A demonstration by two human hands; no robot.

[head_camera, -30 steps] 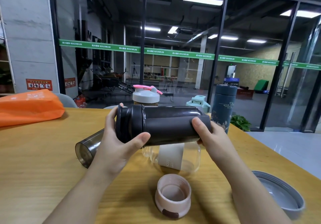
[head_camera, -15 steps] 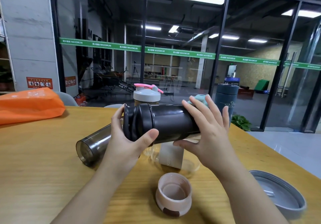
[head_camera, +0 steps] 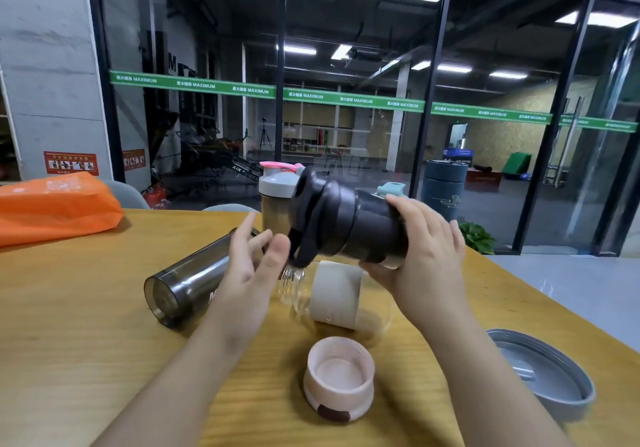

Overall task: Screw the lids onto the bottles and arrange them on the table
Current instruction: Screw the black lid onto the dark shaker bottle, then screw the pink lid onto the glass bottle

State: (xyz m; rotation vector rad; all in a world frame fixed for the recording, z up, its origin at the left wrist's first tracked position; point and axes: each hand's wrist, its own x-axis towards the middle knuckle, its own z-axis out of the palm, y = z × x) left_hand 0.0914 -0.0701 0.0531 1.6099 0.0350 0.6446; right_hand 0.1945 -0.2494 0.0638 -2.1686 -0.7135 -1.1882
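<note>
R hand [head_camera: 420,256] grips black bottle [head_camera: 349,224] | L hand [head_camera: 249,266] open, empty | banner [head_camera: 249,88] "MAXIMUM"

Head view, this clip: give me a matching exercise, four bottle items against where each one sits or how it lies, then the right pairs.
Things:
1. dark bottle with black lid
2. smoky grey tumbler without a lid
3. pink screw lid
4. dark blue cylindrical flask

States:
A. standing upright at the table's far edge
B. held tilted above the table in the right hand
C. lying on its side on the wooden table, open mouth toward the camera
D. resting on the table with its open side up

Pairs: 1-B, 2-C, 3-D, 4-A
</note>
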